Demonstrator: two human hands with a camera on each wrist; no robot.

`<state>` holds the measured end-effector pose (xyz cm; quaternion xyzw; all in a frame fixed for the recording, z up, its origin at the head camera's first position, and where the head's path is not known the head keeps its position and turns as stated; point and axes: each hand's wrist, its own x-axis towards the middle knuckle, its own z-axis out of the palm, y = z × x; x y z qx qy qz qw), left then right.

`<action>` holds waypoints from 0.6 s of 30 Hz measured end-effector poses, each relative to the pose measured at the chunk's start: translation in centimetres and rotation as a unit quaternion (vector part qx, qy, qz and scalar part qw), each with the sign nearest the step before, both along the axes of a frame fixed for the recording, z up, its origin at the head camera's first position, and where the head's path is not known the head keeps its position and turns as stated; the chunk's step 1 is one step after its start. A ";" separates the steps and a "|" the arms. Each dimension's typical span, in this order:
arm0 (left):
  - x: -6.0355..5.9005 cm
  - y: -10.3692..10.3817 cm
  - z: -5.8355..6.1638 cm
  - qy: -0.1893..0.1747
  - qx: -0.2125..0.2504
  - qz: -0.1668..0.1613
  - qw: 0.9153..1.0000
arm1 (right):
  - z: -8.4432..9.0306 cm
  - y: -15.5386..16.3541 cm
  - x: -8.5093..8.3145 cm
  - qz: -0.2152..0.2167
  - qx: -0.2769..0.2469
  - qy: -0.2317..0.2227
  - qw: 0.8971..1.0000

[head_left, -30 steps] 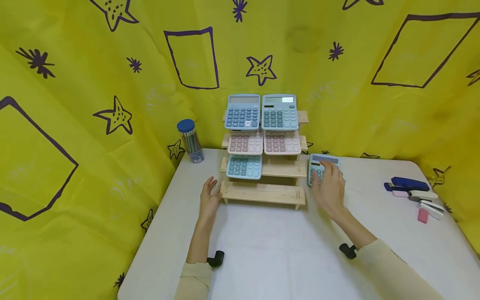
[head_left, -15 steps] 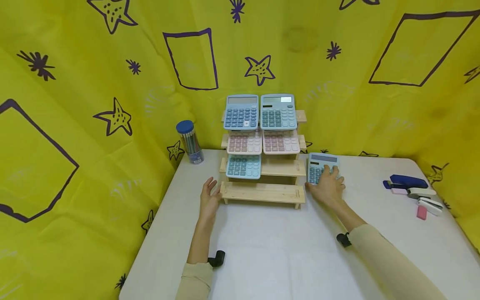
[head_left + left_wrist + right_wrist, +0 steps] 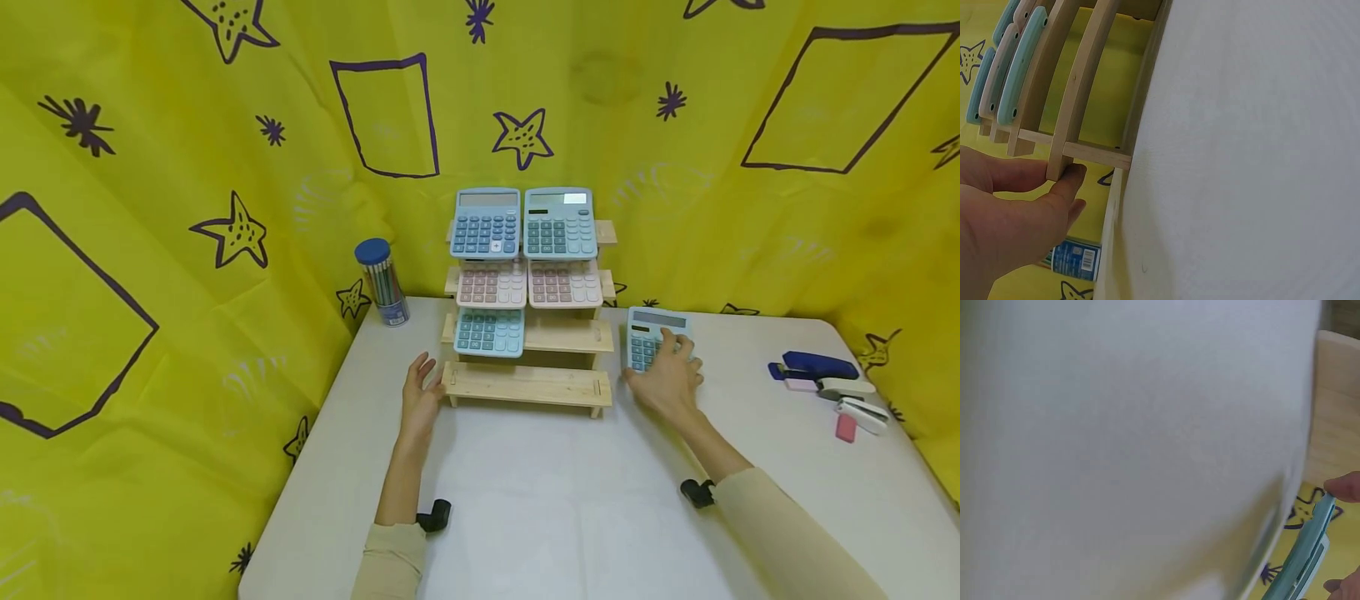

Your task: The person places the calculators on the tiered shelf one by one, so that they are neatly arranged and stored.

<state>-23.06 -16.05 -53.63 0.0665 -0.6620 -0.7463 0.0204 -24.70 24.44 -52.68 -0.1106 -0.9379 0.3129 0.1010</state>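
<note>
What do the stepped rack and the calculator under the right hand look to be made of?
Rack: pale unfinished wood, going by visible grain and matte slats. Calculator: probably smooth moulded plastic, light blue with a uniform colour and rounded edges; the right hand covers its lower part.

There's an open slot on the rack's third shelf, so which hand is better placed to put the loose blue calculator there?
Right hand: it already grips the calculator beside the rack. The left hand steadies the rack's end.

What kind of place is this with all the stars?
Probably a pretend stationery shop set up for filming. Calculators sit in rows on a wooden display rack, staplers lie on the white table, and a yellow star-print cloth hangs all around.
</note>
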 end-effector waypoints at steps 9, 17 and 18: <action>0.0 0.1 0.1 -0.002 0.000 0.001 1.000 | 3.9 0.0 4.9 0.047 -0.012 0.036 0.998; 0.0 0.1 0.2 -0.001 0.001 0.003 1.000 | 6.4 -2.0 8.8 0.093 -0.003 0.070 0.993; 0.0 0.1 0.2 -0.001 0.002 0.003 1.000 | 6.7 -2.3 9.1 0.099 -0.003 0.075 0.992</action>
